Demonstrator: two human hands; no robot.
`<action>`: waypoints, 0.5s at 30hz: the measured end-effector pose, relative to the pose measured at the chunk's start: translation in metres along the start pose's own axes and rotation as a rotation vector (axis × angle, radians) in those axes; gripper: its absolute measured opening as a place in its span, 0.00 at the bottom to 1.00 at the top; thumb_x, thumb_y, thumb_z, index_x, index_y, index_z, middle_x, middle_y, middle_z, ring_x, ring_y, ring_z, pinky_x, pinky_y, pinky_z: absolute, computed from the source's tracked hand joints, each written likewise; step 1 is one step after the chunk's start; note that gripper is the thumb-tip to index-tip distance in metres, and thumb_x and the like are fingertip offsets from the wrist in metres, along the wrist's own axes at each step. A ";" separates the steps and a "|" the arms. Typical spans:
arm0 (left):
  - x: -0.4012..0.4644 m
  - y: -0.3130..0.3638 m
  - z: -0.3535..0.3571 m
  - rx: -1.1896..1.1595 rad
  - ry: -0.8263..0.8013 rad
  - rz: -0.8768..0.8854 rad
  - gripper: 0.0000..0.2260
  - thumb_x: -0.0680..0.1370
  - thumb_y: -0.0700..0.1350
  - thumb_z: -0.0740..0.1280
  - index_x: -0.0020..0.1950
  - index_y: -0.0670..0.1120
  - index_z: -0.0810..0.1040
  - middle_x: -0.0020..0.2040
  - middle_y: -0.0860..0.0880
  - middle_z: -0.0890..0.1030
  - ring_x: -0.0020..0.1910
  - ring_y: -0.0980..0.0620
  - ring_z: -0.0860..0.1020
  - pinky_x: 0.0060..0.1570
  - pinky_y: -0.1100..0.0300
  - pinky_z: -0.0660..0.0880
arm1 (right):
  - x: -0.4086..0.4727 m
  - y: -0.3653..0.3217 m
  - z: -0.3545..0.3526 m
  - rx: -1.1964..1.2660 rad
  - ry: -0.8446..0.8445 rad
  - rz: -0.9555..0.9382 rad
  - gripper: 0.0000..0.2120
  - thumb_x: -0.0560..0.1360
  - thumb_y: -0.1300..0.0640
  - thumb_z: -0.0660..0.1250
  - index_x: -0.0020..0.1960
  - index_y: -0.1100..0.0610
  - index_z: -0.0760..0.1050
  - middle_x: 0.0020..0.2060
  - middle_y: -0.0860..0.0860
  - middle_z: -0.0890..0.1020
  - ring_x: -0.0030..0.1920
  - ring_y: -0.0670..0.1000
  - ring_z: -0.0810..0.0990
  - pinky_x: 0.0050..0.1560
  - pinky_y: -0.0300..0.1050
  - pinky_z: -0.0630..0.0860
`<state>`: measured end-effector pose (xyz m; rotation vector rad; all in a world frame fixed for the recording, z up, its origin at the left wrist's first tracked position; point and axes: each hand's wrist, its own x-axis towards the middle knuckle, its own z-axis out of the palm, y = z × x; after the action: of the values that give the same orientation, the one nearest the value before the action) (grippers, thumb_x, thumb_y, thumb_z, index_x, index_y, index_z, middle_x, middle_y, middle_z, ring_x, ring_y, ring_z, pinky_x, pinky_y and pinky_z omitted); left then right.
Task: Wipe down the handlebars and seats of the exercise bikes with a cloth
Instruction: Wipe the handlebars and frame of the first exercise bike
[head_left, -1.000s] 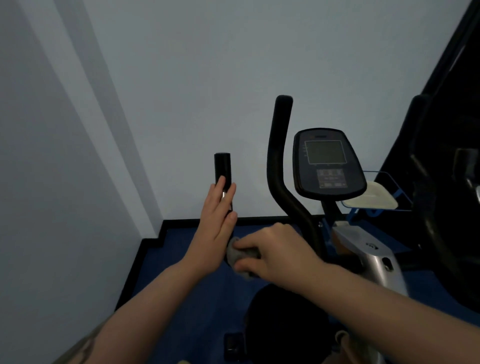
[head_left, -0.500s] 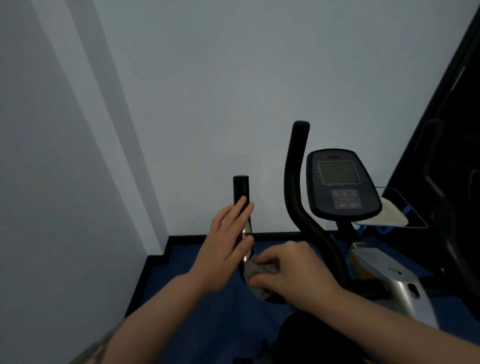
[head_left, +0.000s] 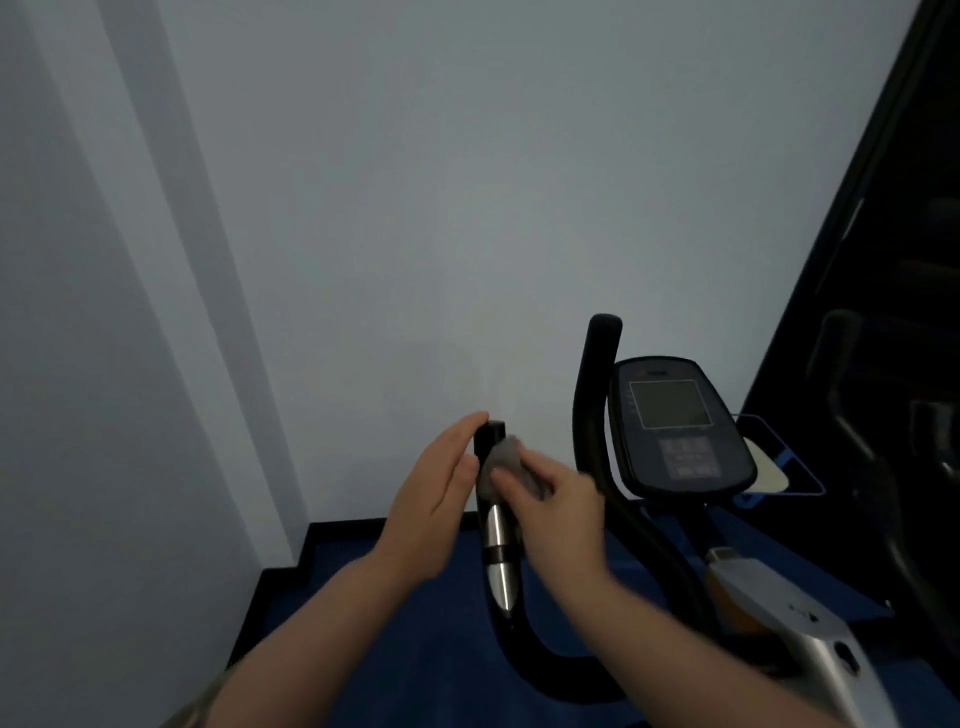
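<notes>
An exercise bike stands ahead of me, with a black left handlebar (head_left: 497, 545) that has silver sensor bands and a black right handlebar (head_left: 595, 405) rising beside the console (head_left: 675, 426). My right hand (head_left: 558, 512) holds a grey cloth (head_left: 504, 460) against the upper part of the left handlebar, near its tip. My left hand (head_left: 434, 499) rests with straight fingers against the left side of the same grip. The seat is out of view.
A pale wall fills the view ahead, meeting a side wall in a corner at the left. Blue floor with a black skirting lies below. The bike's silver body (head_left: 789, 618) is at lower right. A dark machine (head_left: 893, 415) stands at the right edge.
My right hand slid the cloth up the left handlebar from its lower bend to near the tip. My left hand stayed on the grip. The camera tilted up.
</notes>
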<state>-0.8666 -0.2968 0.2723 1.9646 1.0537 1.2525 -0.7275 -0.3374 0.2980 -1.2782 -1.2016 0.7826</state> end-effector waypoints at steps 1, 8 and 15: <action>-0.001 0.000 0.004 -0.028 0.007 -0.007 0.18 0.82 0.55 0.52 0.72 0.58 0.63 0.72 0.59 0.68 0.71 0.62 0.65 0.70 0.66 0.60 | -0.010 0.003 0.001 -0.005 -0.009 0.002 0.16 0.73 0.60 0.74 0.57 0.46 0.79 0.40 0.41 0.84 0.43 0.37 0.82 0.43 0.29 0.76; -0.004 0.002 0.013 -0.148 0.021 -0.068 0.22 0.82 0.53 0.53 0.76 0.51 0.60 0.74 0.60 0.65 0.73 0.64 0.62 0.71 0.69 0.58 | 0.034 -0.014 0.007 -0.054 -0.005 -0.088 0.13 0.73 0.58 0.73 0.58 0.51 0.82 0.44 0.41 0.84 0.46 0.36 0.82 0.48 0.29 0.75; -0.005 0.009 0.010 -0.254 -0.010 -0.153 0.19 0.81 0.55 0.51 0.72 0.59 0.61 0.72 0.63 0.64 0.70 0.70 0.63 0.64 0.77 0.58 | -0.002 0.008 0.003 -0.075 -0.034 -0.056 0.13 0.75 0.60 0.71 0.58 0.50 0.81 0.40 0.41 0.85 0.44 0.39 0.83 0.43 0.30 0.76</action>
<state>-0.8562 -0.3062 0.2730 1.6665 0.9681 1.2256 -0.7294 -0.3365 0.2897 -1.2910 -1.2995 0.7265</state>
